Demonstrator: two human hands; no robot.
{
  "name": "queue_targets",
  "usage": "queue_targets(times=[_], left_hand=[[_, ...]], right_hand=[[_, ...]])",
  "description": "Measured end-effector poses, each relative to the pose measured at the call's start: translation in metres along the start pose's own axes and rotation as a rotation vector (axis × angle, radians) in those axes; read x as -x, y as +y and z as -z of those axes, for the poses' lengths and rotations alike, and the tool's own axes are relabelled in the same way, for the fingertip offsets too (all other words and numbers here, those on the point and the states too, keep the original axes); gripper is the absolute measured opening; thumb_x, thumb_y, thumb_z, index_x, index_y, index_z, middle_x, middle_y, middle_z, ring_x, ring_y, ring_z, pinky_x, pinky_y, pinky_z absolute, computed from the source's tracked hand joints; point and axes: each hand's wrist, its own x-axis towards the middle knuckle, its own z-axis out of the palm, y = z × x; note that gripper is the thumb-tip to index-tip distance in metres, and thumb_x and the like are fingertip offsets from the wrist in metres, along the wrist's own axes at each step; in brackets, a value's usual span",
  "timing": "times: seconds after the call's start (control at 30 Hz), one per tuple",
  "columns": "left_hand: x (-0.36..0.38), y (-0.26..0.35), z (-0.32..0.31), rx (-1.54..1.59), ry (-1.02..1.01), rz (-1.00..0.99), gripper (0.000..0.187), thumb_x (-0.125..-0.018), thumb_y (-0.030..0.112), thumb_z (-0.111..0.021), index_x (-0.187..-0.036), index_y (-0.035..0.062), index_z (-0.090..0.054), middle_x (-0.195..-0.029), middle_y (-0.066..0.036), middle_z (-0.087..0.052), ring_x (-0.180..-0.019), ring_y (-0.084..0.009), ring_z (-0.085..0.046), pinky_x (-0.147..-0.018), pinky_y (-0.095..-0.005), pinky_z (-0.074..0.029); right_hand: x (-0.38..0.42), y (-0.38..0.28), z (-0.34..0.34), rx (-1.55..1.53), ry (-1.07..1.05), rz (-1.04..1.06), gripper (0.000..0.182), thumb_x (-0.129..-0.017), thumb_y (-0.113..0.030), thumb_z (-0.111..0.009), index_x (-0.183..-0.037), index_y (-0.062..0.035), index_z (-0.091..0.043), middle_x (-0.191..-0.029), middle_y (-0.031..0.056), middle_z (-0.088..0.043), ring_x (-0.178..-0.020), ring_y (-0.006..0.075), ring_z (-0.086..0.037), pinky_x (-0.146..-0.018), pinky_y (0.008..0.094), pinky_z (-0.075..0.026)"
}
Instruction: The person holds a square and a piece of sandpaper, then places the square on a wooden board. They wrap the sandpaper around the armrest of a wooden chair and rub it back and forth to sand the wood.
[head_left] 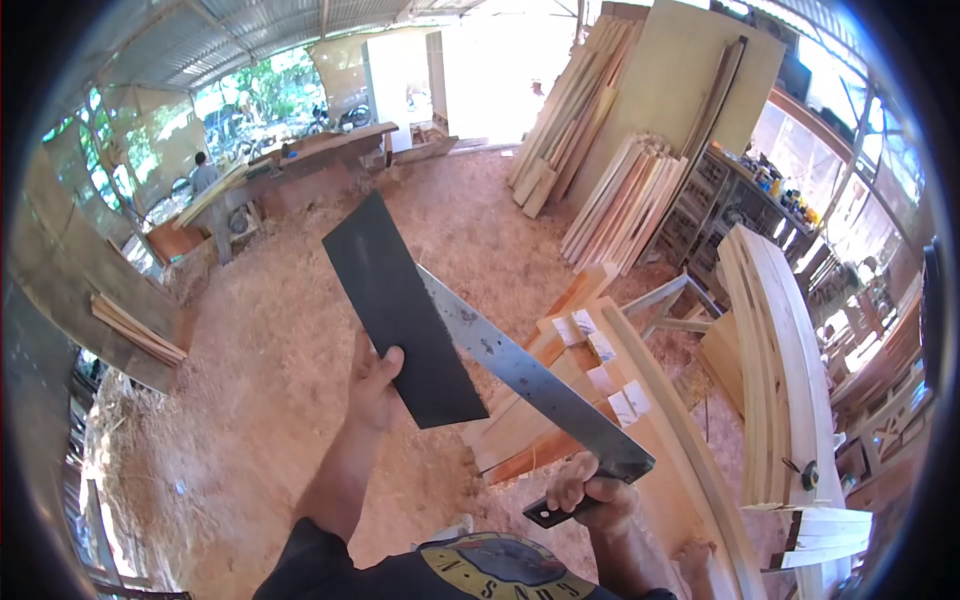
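A dark, flat rectangular sheet [405, 315] is held up in front of me by my left hand [375, 385], its thumb on the near face and its fingers hidden behind. My right hand [590, 495] is wrapped round the black handle of a hand saw [530, 375]. The saw's grey, spotted blade points up and to the left, and its tip reaches the right edge of the dark sheet; whether they touch I cannot tell. Below and right of the blade lie wooden boards [665, 450] with pale cut blocks [600, 378] on them.
Stacked long boards [775, 370] stand at the right, with a tape measure [808, 475] on them. Planks [625, 205] lean against a large panel [690, 90] at the back. A cluttered shelf [740, 210] is beside them. A long workbench [290, 185] and a person [204, 175] are at the back left.
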Motion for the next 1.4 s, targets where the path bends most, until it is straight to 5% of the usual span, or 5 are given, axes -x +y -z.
queue_targets(times=[0.23, 0.33, 0.63, 0.83, 1.4], left_hand=[[-0.005, 0.004, -0.009, 0.234, -0.080, 0.196, 0.048, -0.107, 0.040, -0.039, -0.138, 0.0037, -0.047, -0.124, -0.010, -0.062, -0.114, -0.0216, -0.062, -0.094, -0.0363, -0.053], [-0.010, 0.004, -0.025, 0.211, 0.084, 0.216, 0.047, -0.105, 0.038, -0.045, -0.136, 0.0025, -0.049, -0.119, -0.011, -0.064, -0.109, -0.0233, -0.065, -0.092, -0.0377, -0.054], [-0.008, -0.005, -0.029, 0.159, -0.145, 0.367, 0.052, -0.101, 0.041, -0.051, -0.130, -0.0027, -0.055, -0.122, -0.016, -0.065, -0.109, -0.0291, -0.065, -0.096, -0.0408, -0.052], [0.000, 0.002, -0.059, -0.067, -0.010, 0.330, 0.056, -0.103, 0.042, -0.053, -0.136, -0.0026, -0.050, -0.127, -0.015, -0.062, -0.114, -0.0266, -0.063, -0.099, -0.0388, -0.051], [0.017, -0.027, -0.071, 0.063, -0.085, 0.212, 0.048, -0.102, 0.037, -0.055, -0.132, -0.0004, -0.053, -0.120, -0.012, -0.065, -0.106, -0.0229, -0.066, -0.089, -0.0343, -0.055]], right_hand=[[0.008, -0.002, 0.006, 0.016, 0.018, 0.021, 0.016, -0.086, -0.009, -0.060, -0.100, -0.0024, -0.062, -0.074, 0.0132, -0.060, -0.070, 0.0266, -0.061, -0.071, 0.0446, -0.052], [0.010, -0.004, 0.002, 0.021, 0.050, 0.024, 0.017, -0.085, -0.011, -0.060, -0.099, -0.0006, -0.063, -0.074, 0.0138, -0.062, -0.068, 0.0266, -0.062, -0.069, 0.0451, -0.053], [0.020, -0.006, 0.009, -0.071, 0.097, -0.004, 0.021, -0.086, -0.012, -0.059, -0.102, 0.0015, -0.063, -0.073, 0.0138, -0.061, -0.071, 0.0286, -0.065, -0.072, 0.0474, -0.054], [0.022, -0.009, 0.012, -0.107, 0.113, -0.004, 0.021, -0.084, -0.010, -0.059, -0.100, 0.0022, -0.063, -0.072, 0.0141, -0.060, -0.069, 0.0300, -0.066, -0.071, 0.0482, -0.054], [0.046, -0.040, 0.013, -0.013, 0.163, 0.016, 0.021, -0.079, -0.009, -0.060, -0.094, 0.0052, -0.063, -0.074, 0.0146, -0.059, -0.064, 0.0268, -0.061, -0.069, 0.0436, -0.054]])
